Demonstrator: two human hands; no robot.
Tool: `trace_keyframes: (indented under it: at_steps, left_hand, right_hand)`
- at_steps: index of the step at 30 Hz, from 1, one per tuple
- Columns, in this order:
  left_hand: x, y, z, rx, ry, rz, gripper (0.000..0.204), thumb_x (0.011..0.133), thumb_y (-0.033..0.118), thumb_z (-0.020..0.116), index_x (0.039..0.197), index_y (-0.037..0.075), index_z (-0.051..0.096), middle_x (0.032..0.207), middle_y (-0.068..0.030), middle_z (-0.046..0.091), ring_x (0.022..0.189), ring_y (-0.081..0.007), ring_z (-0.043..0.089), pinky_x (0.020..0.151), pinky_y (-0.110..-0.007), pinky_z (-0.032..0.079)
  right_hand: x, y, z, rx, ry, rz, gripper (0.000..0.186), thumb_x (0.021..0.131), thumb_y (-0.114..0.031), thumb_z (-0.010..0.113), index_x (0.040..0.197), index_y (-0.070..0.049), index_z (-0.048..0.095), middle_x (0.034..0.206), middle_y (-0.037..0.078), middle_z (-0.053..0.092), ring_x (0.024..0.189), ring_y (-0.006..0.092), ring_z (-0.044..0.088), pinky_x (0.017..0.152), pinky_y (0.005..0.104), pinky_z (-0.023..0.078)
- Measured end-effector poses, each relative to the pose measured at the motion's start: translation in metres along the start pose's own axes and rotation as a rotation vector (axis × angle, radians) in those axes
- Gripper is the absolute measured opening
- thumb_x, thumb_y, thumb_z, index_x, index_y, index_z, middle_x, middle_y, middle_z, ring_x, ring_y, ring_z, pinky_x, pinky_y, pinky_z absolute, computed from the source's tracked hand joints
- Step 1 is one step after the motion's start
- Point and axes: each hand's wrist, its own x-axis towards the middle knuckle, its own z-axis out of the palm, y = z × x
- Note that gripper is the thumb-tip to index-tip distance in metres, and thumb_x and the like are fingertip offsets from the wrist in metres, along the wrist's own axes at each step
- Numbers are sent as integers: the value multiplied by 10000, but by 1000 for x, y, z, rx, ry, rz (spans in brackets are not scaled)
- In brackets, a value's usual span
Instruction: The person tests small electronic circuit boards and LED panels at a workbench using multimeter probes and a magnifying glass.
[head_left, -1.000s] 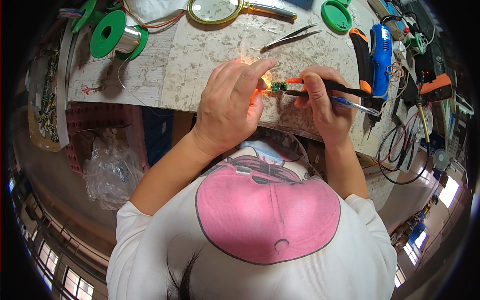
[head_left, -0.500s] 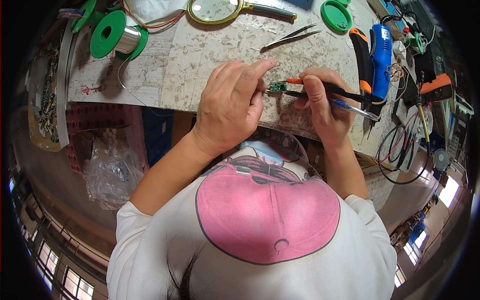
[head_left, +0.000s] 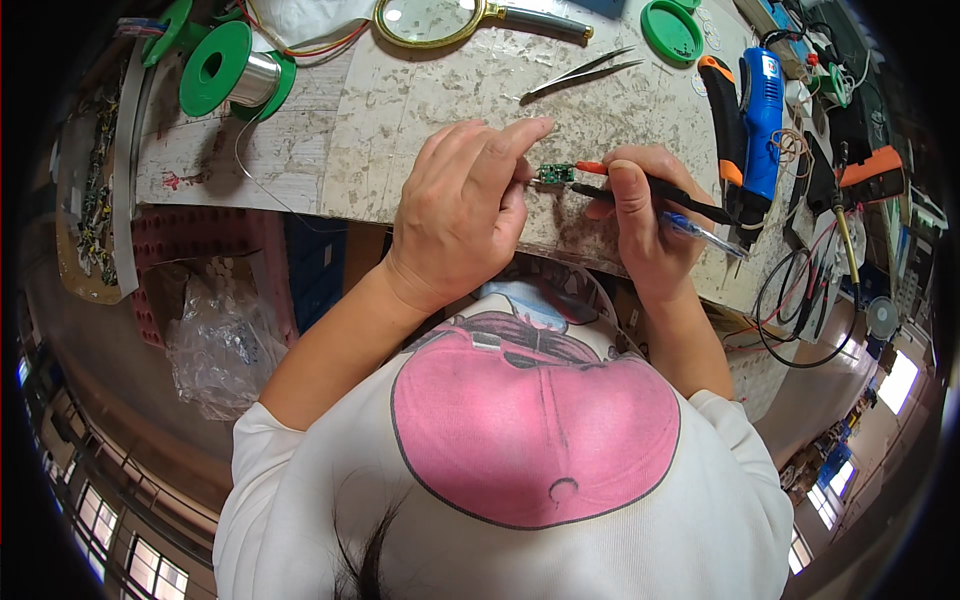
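Note:
Between the thumb and fingertips of my left hand a small green circuit board is pinched by its left end, just above the tabletop. My right hand is closed around a black two-pronged tool, whose kind I cannot make out. One prong ends in an orange-red part, the other is black. Both tips lie close to the board's right end; whether they touch it cannot be told. A clear pen with blue in it is also tucked in my right hand, sticking out to the right.
Beyond my hands lie tweezers, a magnifying glass and a green round dish. A solder spool stands at left. Orange-and-black cutters and a blue power tool lie at right, near loose cables.
My right hand has tilted a little, so the two-pronged tool's tips sit slightly lower and further right, and the pen's outer end has dropped. My left hand stays in place.

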Motion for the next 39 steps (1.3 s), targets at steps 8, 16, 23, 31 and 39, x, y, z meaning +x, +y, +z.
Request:
trace_keyframes:
  at_steps: [8,16,23,31,39]
  left_hand:
    - [0,0,1,4,0,-2,600,660,-79,642,1230,72,529,813,-48,644,858,-252,606,834,-372,458]
    - [-1,0,2,2,9,1,601,658,-80,643,1228,73,530,815,-47,640,845,-251,601,822,-373,459]
    - [-1,2,0,2,-16,-4,543,692,-17,632,1214,101,543,830,-61,577,797,-260,566,809,-405,455]
    - [-1,4,-1,-3,-59,-8,511,690,-7,630,1185,109,569,921,-76,594,854,-265,572,824,-406,440]
    - [-1,1,2,23,-2,47,518,690,-9,630,1187,128,579,948,-57,610,864,-246,582,802,-394,448]
  right_hand:
    - [0,2,0,-2,-4,-35,108,893,-87,657,851,12,654,725,56,618,524,83,569,466,201,427]
    - [-1,0,-1,-32,-9,-65,87,886,-75,662,876,12,655,733,66,624,529,86,573,474,203,429]
    - [0,4,-3,-97,-29,-224,82,882,-66,664,904,12,652,747,77,628,540,92,576,487,205,434]
    - [-3,4,-1,-33,15,-101,88,888,-68,659,912,17,652,765,76,631,545,86,584,487,203,436]
    - [-2,6,-1,-57,18,-131,82,885,-66,662,901,12,645,759,78,632,545,90,585,493,206,437]
